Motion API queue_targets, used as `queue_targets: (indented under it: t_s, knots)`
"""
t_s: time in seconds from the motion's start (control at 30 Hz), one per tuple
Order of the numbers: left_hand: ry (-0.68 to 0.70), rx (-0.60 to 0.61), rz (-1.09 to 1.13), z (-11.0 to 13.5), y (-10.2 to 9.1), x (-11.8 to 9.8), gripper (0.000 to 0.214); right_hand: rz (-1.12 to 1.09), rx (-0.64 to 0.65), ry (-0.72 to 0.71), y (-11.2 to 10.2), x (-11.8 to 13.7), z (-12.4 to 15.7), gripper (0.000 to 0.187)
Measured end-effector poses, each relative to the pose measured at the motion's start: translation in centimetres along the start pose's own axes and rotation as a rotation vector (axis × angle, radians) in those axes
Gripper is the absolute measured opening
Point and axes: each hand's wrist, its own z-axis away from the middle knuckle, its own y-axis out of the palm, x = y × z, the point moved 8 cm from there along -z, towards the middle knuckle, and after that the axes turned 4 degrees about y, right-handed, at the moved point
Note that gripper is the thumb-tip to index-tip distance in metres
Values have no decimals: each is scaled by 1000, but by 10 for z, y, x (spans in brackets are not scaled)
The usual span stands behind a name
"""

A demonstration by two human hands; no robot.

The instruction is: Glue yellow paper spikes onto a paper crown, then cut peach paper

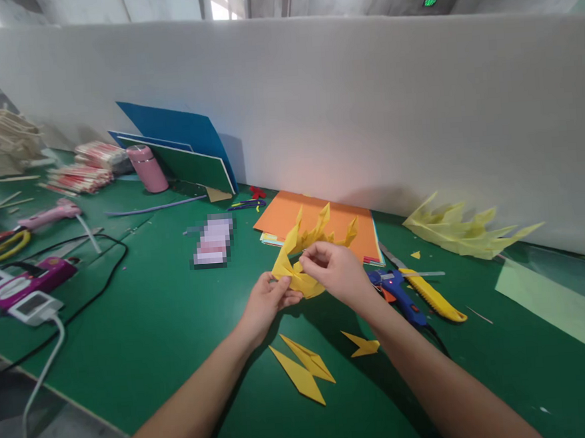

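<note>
A ring of folded yellow paper (307, 286) with pointed tips, like a paper crown, is held up over the table. My left hand (273, 299) grips its lower left side, thumb on the front. At the front of the ring, my right hand (330, 266) has its fingers pinched together against the paper; whether a small piece is between them is hidden. Below lie two flat folded yellow paper pieces (306, 371), and another folded yellow piece (364, 344) rests under my right forearm.
Right of my hands are a blue hot glue gun (403, 301) and a yellow utility knife (433, 296). Orange paper sheets (282, 210) lie behind. A pale yellow folded crown (473, 230) stands far right. Leftward are a blurred-out phone-shaped object (214, 241), pink bottle (147, 170) and purple power strip (39, 283).
</note>
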Motion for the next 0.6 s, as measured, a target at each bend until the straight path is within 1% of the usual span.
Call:
queue_targets:
  t_s: [0.2, 0.3, 0.6]
  knots:
    - [3, 1, -5, 0, 1, 0, 21, -7, -1, -17, 1, 0, 0, 13]
    - [5, -6, -14, 1, 0, -1, 18, 8, 13, -2, 2, 1, 0, 12]
    - [-2, 3, -10, 1, 1, 0, 23, 63, 67, 21, 4, 3, -1, 14]
